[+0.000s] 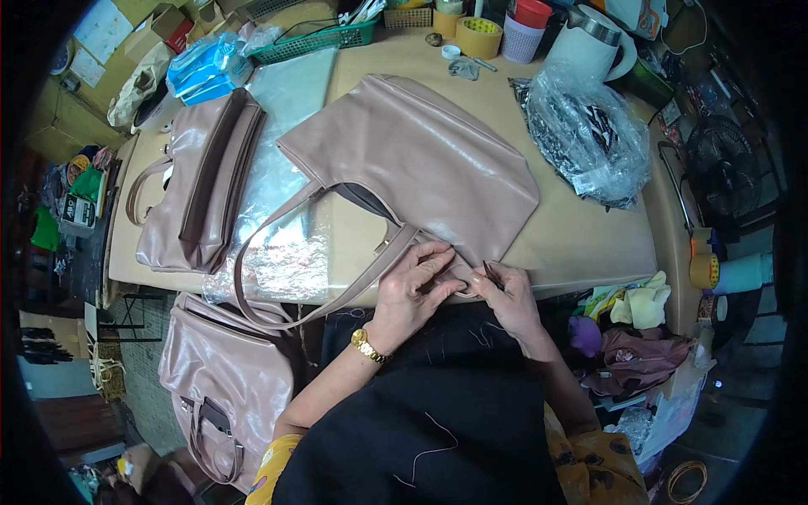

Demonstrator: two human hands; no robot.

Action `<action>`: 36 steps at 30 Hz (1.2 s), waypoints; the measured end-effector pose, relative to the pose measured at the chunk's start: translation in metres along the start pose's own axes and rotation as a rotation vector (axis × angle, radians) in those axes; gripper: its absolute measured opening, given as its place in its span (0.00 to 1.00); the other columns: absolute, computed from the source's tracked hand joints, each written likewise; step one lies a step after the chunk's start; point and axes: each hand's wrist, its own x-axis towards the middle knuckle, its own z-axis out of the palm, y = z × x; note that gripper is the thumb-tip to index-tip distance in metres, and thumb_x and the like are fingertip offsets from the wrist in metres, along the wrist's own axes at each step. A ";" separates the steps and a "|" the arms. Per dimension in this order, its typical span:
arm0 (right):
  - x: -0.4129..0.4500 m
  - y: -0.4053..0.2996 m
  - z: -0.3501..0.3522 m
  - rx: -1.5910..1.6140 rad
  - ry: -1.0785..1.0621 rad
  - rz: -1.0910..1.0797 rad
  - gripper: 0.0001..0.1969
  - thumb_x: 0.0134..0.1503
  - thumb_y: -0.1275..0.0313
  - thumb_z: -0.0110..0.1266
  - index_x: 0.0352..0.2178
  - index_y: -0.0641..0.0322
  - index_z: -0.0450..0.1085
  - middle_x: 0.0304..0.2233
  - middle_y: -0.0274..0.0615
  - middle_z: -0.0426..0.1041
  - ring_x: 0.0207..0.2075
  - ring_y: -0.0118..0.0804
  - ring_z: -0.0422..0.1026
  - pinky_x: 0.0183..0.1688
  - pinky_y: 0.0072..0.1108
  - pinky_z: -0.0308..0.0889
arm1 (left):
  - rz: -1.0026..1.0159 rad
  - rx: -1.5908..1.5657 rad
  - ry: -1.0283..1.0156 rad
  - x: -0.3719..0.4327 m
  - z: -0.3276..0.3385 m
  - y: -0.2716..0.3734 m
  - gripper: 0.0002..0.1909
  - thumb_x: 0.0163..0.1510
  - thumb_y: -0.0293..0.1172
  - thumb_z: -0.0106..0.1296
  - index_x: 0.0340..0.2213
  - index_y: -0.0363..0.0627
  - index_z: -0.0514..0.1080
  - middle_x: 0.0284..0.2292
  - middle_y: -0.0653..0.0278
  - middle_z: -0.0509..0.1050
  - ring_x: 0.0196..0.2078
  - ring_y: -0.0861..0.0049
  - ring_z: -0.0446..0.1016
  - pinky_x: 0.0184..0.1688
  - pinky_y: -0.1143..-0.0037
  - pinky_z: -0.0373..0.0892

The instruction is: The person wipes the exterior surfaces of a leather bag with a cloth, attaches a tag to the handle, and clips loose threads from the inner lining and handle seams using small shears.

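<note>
A dusty-pink faux-leather handbag (410, 151) lies on its side on the table before me, its opening towards me. Its long strap (252, 252) loops out to the left. My left hand (410, 290), with a gold watch on the wrist, pinches the bag's edge at the near corner by the strap. Close beside it, my right hand (508, 297) grips a small dark pointed tool (491, 273), possibly thread snips. Its fingertips also touch the bag's edge. The tool's lower part is hidden in the hand.
Another pink bag (202, 183) rests on the table at left; more pink bags (233, 360) are below the near edge. Clear plastic sleeves (284, 189) lie between. A plastic-wrapped bundle (587, 139), white kettle (584, 44) and tape rolls (478, 38) occupy the far right. Loose threads (435, 442) cling to my black apron.
</note>
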 end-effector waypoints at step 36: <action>-0.013 -0.115 0.004 -1.323 -0.161 -0.403 0.17 0.45 0.78 0.57 0.37 0.62 0.63 0.34 0.43 0.63 0.35 0.45 0.71 0.36 0.35 0.64 | -0.290 -0.909 -0.437 0.007 -0.026 -0.036 0.04 0.57 0.21 0.51 0.27 0.36 0.69 0.46 0.54 0.75 0.66 0.70 0.54 0.55 0.75 0.61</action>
